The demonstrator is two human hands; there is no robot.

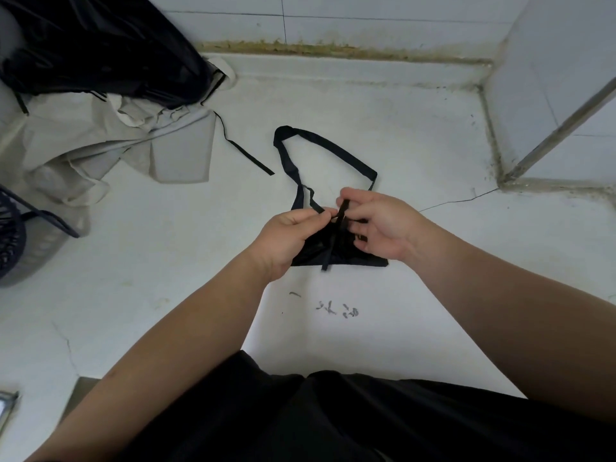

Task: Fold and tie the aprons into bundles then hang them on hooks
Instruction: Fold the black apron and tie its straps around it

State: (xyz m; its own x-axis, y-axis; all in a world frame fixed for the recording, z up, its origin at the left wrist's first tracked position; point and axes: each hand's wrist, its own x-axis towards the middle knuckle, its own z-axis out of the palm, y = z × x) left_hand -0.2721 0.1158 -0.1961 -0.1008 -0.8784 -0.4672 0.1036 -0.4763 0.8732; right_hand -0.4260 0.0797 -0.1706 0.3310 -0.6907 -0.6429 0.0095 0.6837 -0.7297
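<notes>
A folded black apron bundle (336, 250) lies on the white counter (416, 135), with its neck loop (320, 145) spread out behind it. My left hand (286, 238) pinches one black tie strap (318, 208) just above the bundle. My right hand (380, 225) pinches the other tie strap (343, 208) and its fingers curl over the bundle's right side. A loose strap end (326, 263) hangs over the bundle's near edge. Both hands hide most of the bundle's top.
A crumpled beige apron (110, 151) with a black strap (246, 155) lies at the left, with a black apron heap (100, 48) behind it. A dark wire basket (13, 235) stands at the left edge. A tiled wall and corner pillar (550, 95) border the counter.
</notes>
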